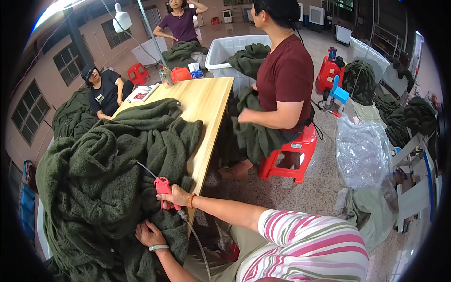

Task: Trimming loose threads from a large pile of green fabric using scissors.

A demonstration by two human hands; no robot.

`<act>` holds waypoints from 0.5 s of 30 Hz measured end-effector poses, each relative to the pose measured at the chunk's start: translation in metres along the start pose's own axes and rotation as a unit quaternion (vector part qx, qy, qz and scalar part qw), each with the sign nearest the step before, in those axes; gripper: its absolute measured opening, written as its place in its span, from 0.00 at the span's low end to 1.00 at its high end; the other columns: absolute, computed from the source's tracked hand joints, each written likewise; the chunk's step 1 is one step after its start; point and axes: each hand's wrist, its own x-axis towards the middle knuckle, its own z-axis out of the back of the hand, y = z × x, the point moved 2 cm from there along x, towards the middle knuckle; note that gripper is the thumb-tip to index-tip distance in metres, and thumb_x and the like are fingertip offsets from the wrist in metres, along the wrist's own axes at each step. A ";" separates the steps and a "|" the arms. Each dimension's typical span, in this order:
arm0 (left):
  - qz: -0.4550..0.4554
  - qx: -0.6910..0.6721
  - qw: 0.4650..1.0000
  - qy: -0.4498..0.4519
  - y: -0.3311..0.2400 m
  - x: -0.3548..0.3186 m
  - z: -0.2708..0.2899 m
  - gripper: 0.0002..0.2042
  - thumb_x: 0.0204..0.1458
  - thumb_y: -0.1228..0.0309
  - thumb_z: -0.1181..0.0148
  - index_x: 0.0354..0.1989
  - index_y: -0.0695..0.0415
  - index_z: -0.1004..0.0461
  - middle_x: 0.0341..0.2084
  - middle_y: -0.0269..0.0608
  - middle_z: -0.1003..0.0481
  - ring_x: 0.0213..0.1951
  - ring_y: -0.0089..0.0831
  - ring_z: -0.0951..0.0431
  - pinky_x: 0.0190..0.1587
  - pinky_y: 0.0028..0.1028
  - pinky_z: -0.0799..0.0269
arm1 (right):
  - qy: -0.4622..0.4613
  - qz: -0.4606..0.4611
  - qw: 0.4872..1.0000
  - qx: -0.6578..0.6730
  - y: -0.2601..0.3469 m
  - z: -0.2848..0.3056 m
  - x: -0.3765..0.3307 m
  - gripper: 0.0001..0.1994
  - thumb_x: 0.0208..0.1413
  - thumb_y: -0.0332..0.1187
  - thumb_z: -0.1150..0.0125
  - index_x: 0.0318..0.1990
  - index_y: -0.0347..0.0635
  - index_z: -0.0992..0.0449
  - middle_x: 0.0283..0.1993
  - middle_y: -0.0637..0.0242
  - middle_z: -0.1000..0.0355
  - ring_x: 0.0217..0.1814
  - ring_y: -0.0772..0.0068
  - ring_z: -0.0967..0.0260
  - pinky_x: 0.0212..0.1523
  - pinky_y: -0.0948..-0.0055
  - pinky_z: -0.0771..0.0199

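At the near edge of the wooden bench (206,101), the right hand (174,194) is closed around a pink hose-fed air gun (164,187) while the left hand (149,233) presses flat, grip open, on the heaped dark green fleece garment (108,174), most of it seemingly yet to be gone over.

The right hand (173,195) grips a pink pistol-shaped air gun (164,188) with a thin grey hose (197,239), its nozzle against a dark green fleece garment (117,169) heaped on a pale wooden table (206,101). The left hand (149,233) presses flat on the fleece.
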 end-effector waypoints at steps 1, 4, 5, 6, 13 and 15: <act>0.002 0.002 1.000 0.003 0.001 0.000 0.000 0.07 0.51 0.73 0.49 0.26 0.63 0.28 0.26 0.49 0.30 0.31 0.49 0.30 0.35 0.42 0.37 | 0.001 -0.003 1.000 0.002 0.002 -0.001 -0.001 0.16 0.56 0.39 0.44 0.31 0.31 0.25 0.20 0.60 0.26 0.19 0.73 0.27 0.22 0.76 0.26; 0.000 -0.001 1.000 -0.002 0.003 0.000 0.001 0.06 0.50 0.73 0.48 0.26 0.63 0.28 0.26 0.49 0.30 0.32 0.49 0.30 0.35 0.42 0.37 | -0.013 0.007 1.000 0.009 0.006 -0.004 -0.003 0.19 0.55 0.42 0.42 0.23 0.33 0.25 0.19 0.62 0.27 0.19 0.75 0.28 0.22 0.78 0.27; 0.001 0.000 1.000 -0.001 0.004 -0.001 0.000 0.06 0.50 0.73 0.48 0.26 0.63 0.28 0.26 0.49 0.30 0.32 0.49 0.30 0.35 0.42 0.37 | -0.013 0.005 1.000 0.009 0.005 -0.004 -0.003 0.19 0.55 0.42 0.42 0.23 0.33 0.25 0.19 0.62 0.27 0.19 0.75 0.28 0.22 0.78 0.27; 0.000 0.001 1.000 0.000 0.005 -0.002 -0.001 0.06 0.50 0.73 0.48 0.26 0.63 0.28 0.26 0.49 0.30 0.32 0.49 0.30 0.35 0.42 0.37 | -0.009 0.008 1.000 0.011 0.005 -0.003 -0.003 0.18 0.55 0.42 0.43 0.25 0.32 0.25 0.19 0.61 0.27 0.19 0.75 0.28 0.22 0.78 0.27; -0.012 -0.004 1.000 -0.014 0.002 0.000 -0.001 0.07 0.51 0.73 0.48 0.26 0.63 0.28 0.26 0.49 0.30 0.31 0.48 0.30 0.35 0.42 0.37 | -0.007 0.004 1.000 0.000 0.000 -0.001 0.000 0.17 0.56 0.42 0.44 0.33 0.33 0.25 0.20 0.61 0.26 0.19 0.75 0.28 0.21 0.78 0.27; -0.007 -0.004 1.000 -0.008 0.003 -0.001 0.001 0.07 0.51 0.73 0.48 0.26 0.63 0.28 0.26 0.49 0.30 0.31 0.48 0.30 0.35 0.42 0.37 | -0.006 0.000 1.000 0.001 0.002 -0.002 -0.002 0.17 0.56 0.42 0.44 0.33 0.33 0.25 0.20 0.61 0.26 0.19 0.75 0.28 0.21 0.78 0.27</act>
